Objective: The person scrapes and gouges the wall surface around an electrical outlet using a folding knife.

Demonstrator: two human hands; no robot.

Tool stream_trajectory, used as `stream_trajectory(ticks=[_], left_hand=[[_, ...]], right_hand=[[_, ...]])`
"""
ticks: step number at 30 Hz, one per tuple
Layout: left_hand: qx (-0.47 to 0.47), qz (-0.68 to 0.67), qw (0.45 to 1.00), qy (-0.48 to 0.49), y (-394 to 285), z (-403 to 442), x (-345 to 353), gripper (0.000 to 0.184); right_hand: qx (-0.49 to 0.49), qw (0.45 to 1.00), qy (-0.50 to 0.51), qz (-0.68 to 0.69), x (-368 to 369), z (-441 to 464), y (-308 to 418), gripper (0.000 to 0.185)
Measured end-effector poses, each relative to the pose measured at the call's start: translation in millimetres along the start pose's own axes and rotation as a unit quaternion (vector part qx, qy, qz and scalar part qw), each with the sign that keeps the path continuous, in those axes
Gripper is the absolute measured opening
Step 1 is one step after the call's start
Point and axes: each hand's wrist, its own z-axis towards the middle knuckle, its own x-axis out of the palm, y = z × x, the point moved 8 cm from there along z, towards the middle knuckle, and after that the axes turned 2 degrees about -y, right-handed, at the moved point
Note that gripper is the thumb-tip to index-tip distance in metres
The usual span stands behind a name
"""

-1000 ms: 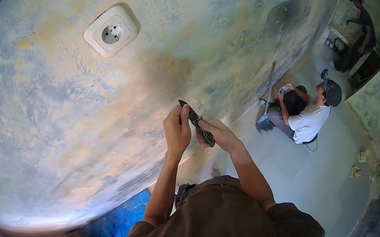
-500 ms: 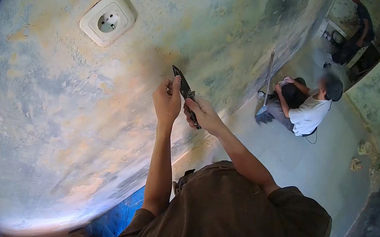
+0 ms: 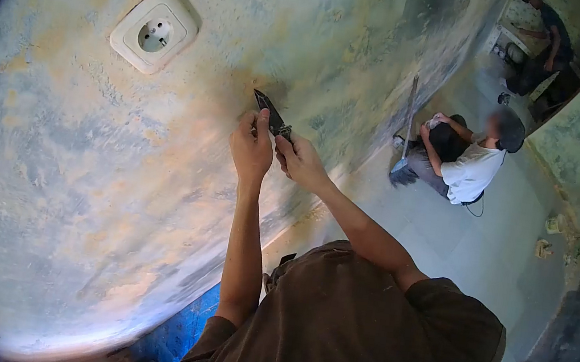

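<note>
My right hand (image 3: 305, 163) is closed round the handle of a black folding knife (image 3: 270, 111), whose blade is out and points up and left. The tip of the blade is at the wall (image 3: 185, 145), beside a small dark shadow; whether it touches, I cannot tell. My left hand (image 3: 251, 150) is closed beside the blade, its thumb pressed on the blade's lower part. Most of the handle is hidden by my right fingers. Above and left of my hands, a white wall socket (image 3: 154, 31) is set in the mottled blue, yellow and pink surface.
A person in a white shirt (image 3: 472, 174) sits on the pale floor (image 3: 436, 237) at right. A broom (image 3: 408, 127) leans on the wall near them. Another person (image 3: 547, 50) is farther back. A blue surface (image 3: 183, 324) lies low at left, and a small tub (image 3: 555, 223) stands far right.
Both my hands and the knife have shifted slightly up and left along the wall. The socket appears a little farther left in view. The far person's posture has changed slightly.
</note>
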Motion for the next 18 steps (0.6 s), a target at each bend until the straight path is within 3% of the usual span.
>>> stream_trajectory(ticks=[4,10,18], left_hand=[[-0.037,-0.014,0.999,0.002,4.9,-6.9,2.4,0.031],[-0.013,-0.010,1.000,-0.019,6.8,-1.4,4.8,0.032],[-0.015,-0.012,1.000,-0.013,-2.6,-0.8,3.0,0.032]], right_hand=[[-0.014,1.000,0.013,-0.019,-3.0,1.3,-6.5,0.030],[-0.121,0.983,-0.043,-0.130,-12.7,13.9,-4.9,0.037],[-0.111,0.986,-0.028,-0.125,-10.1,10.1,11.8,0.031]])
